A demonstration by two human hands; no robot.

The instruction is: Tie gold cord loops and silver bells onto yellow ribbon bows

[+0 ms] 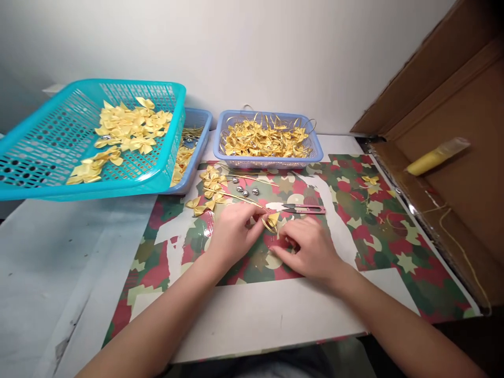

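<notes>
My left hand [237, 231] pinches a yellow ribbon bow [273, 219] with a gold cord looped beneath it. Just right of the bow is my right hand [309, 247], fingers curled loosely and thumb apart, with nothing visible between them. Beyond my hands lie a pair of pink-handled thread snips [311, 209], several small silver bells [244, 192] and gold cord lengths [232, 195]. A group of loose yellow bows [212, 181] rests at their left. My fingers partly hide the held bow's underside.
A turquoise basket [157, 181] of yellow bows sits at the left, over a blue basket [202, 139]. Another blue basket [271, 162], filled with corded bows, stands at the back. Cardboard [468, 194] walls the right side, with a yellow spool [429, 160] sticking out.
</notes>
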